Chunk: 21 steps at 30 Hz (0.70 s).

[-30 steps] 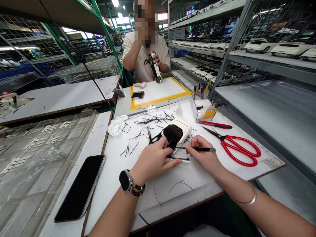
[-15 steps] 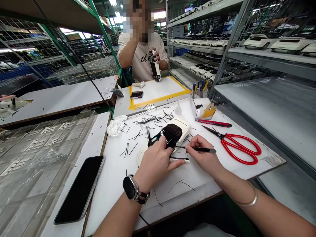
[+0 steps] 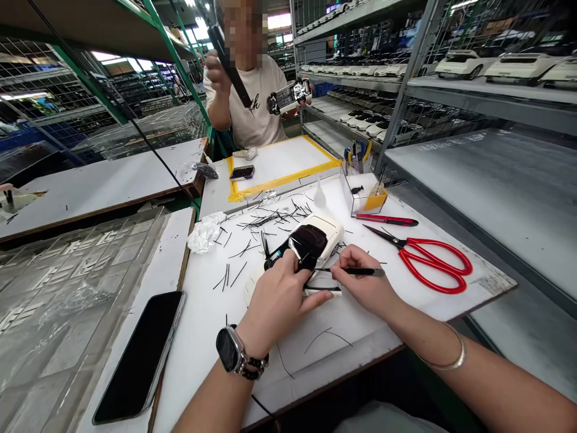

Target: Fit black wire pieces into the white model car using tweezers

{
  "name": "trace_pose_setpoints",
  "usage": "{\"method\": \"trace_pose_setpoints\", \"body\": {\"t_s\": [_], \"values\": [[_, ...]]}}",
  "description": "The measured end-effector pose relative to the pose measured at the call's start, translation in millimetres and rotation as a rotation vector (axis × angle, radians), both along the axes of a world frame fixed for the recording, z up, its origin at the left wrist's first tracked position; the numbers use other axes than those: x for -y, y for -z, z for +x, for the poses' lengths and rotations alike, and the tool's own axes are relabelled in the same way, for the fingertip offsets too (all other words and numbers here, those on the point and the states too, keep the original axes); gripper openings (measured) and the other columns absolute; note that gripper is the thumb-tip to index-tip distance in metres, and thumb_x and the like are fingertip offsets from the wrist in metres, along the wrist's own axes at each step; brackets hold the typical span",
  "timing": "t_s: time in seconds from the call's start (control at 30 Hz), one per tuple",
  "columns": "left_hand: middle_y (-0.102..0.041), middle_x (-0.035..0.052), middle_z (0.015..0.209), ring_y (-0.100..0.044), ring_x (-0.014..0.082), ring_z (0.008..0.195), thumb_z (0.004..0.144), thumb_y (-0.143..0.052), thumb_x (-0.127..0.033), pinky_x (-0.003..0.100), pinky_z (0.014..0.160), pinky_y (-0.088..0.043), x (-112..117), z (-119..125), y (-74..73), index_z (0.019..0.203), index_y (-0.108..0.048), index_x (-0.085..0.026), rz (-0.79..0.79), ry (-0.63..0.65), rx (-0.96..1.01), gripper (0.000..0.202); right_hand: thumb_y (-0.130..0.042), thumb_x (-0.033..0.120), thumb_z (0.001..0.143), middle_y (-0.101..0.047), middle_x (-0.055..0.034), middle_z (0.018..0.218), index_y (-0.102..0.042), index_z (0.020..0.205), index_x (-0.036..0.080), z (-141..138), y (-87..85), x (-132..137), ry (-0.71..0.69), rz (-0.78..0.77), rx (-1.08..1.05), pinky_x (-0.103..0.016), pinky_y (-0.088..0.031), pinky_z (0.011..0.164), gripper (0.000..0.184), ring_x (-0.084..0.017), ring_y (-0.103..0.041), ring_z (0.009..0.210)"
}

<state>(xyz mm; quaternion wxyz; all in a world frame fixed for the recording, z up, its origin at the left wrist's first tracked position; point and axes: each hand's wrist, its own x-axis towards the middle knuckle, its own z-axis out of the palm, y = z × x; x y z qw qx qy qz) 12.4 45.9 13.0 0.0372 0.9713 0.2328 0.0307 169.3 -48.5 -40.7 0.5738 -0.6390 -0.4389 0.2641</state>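
Note:
A white model car [image 3: 331, 227] with a black interior rests on the white tabletop, its near door standing open. My left hand [image 3: 277, 294] lies over the front of the car and grips it; the fingertips reach into the cabin and the thumb lies along the open door. Pinched in my right hand [image 3: 360, 279] are slim black tweezers [image 3: 367, 272], their tip pointing left at the door opening. The exact spot under the tip is too small to make out. Short black strips [image 3: 274, 218] are scattered behind and left of the car.
Red-handled scissors [image 3: 435, 264] and a red cutter [image 3: 387, 221] lie to the right, near a clear tool box [image 3: 367, 203]. A phone [image 3: 139, 358] and crumpled tissue [image 3: 205, 233] lie left. Across the table a co-worker [image 3: 252, 108] holds another model car. Shelves [image 3: 473, 96] hold more cars.
The co-worker has lowered one hand, now holding a long dark object, and tilted their car nearer level. My hands keep almost the same pose on the car; the view has shifted slightly.

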Motion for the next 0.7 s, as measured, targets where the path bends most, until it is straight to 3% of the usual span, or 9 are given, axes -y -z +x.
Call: {"method": "trace_pose_setpoints", "body": {"t_s": [0.17, 0.3, 0.47, 0.6, 0.7], "values": [[-0.043, 0.0063, 0.093, -0.049, 0.0170, 0.071, 0.086, -0.038, -0.066, 0.029, 0.057, -0.045, -4, -2, 1.7, 0.098, -0.067, -0.020, -0.021, 0.019, 0.036, 0.056, -0.055, 0.020, 0.078, -0.046, 0.0050, 0.063, -0.038, 0.069, 0.020, 4, -11.9, -4, -0.028, -0.058, 0.098, -0.022, -0.033, 0.054, 0.020, -0.010, -0.042, 0.058], [-0.042, 0.0049, 0.093, -0.050, 0.0160, 0.073, 0.088, -0.041, -0.061, 0.029, 0.060, -0.046, -10, -6, -0.5, 0.099, -0.065, -0.022, -0.121, 0.050, 0.056, 0.048, -0.055, 0.017, 0.074, -0.044, 0.0062, 0.059, -0.039, 0.068, 0.020, 11, -42.3, -19, -0.176, -0.188, 0.290, -0.021, -0.030, 0.051, 0.018, -0.009, -0.039, 0.055], [-0.042, 0.0043, 0.093, -0.050, 0.0165, 0.077, 0.087, -0.046, -0.058, 0.030, 0.066, -0.047, -15, -10, -4.9, 0.087, -0.066, -0.021, -0.218, 0.085, 0.070, 0.043, -0.055, 0.012, 0.069, -0.051, 0.0043, 0.063, -0.045, 0.072, 0.020, 3, -76.8, -44, -0.297, -0.368, 0.593, -0.022, -0.028, 0.049, 0.014, -0.011, -0.042, 0.055], [-0.043, 0.0041, 0.093, -0.050, 0.0163, 0.078, 0.086, -0.049, -0.057, 0.030, 0.067, -0.046, -17, -12, -6.4, 0.088, -0.067, -0.021, -0.252, 0.113, 0.085, 0.040, -0.053, 0.014, 0.071, -0.057, 0.0001, 0.072, -0.048, 0.077, 0.020, -5, -82.4, -56, -0.313, -0.452, 0.748, -0.023, -0.027, 0.050, 0.010, -0.013, -0.047, 0.059], [-0.044, 0.0039, 0.093, -0.050, 0.0148, 0.075, 0.086, -0.049, -0.056, 0.030, 0.067, -0.046, -17, -13, -7.2, 0.088, -0.067, -0.020, -0.253, 0.120, 0.097, 0.040, -0.054, 0.013, 0.072, -0.059, -0.0014, 0.073, -0.048, 0.078, 0.019, -4, -79.2, -55, -0.311, -0.406, 0.726, -0.024, -0.029, 0.053, 0.011, -0.014, -0.050, 0.063]]}}
